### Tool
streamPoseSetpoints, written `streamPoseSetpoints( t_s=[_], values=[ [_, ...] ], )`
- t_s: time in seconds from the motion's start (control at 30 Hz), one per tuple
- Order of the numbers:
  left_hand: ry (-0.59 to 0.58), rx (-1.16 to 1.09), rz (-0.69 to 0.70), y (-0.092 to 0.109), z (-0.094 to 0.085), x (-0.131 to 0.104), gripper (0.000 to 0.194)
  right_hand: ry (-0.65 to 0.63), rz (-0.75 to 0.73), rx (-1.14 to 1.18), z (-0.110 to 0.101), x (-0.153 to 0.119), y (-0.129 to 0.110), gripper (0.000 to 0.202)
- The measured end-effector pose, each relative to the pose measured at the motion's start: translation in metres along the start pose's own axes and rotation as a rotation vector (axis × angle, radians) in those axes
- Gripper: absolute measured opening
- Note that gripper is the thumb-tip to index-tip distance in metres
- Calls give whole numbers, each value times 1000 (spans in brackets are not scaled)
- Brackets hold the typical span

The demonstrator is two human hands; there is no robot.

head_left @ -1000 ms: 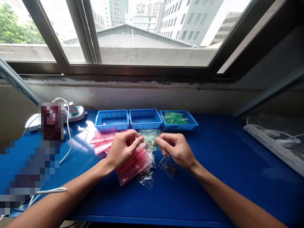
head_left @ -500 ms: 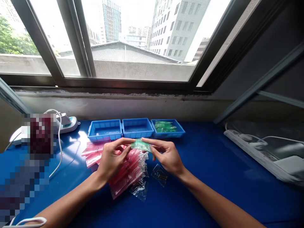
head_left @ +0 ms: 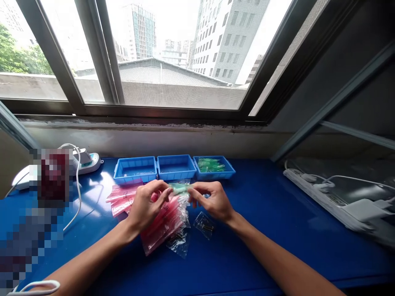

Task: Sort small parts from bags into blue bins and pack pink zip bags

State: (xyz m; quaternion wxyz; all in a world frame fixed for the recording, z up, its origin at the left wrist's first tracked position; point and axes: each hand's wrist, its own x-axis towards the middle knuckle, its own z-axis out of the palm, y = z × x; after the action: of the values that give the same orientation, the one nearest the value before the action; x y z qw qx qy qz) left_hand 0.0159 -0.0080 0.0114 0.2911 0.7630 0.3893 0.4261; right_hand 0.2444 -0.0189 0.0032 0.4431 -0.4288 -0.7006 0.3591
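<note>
I have the green bag (head_left: 179,188) up over the far right edge of the pink bags (head_left: 163,226), its left end pinched by the left hand (head_left: 144,207), its right by the right hand (head_left: 215,202) (its contents blur from here). I'd keep both pinches level and the film evenly drawn. Its long axis runs left to right; which end opens, I can't tell. Beyond sit blue trays (head_left: 177,170).

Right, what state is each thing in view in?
Left hand: pinching
Right hand: pinching
Green translucent plastic bag: held between both hands
Pink plastic bags: piled, overlapping
Small clear plastic bag: lying flat, dark pieces inside
Rightmost blue plastic tray: holding green bags
Middle blue plastic tray: open-topped, contents unclear
Leftmost blue plastic tray: sparsely filled
White power strips: plugs inserted
</note>
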Motion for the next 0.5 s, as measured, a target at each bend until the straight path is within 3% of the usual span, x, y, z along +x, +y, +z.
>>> streamPoseSetpoints(
  t_s=[0.1,0.27,0.37,0.43,0.5],
  values=[
    [-80,21,14,0,1,1,36,-37,44,3,1,1,-3,30],
    [-94,-11,-9,0,0,0,33,31,28,61,-12,8,0,24],
    [-94,-56,-31,0,-1,0,33,238,1,-4,-43,14,8,28],
    [-105,-59,-17,0,-1,0,35,444,-13,-145,-70,17,16,29],
    [-114,-36,10,-1,-1,1,35,552,3,-276,-93,20,25,29]
  ],
)
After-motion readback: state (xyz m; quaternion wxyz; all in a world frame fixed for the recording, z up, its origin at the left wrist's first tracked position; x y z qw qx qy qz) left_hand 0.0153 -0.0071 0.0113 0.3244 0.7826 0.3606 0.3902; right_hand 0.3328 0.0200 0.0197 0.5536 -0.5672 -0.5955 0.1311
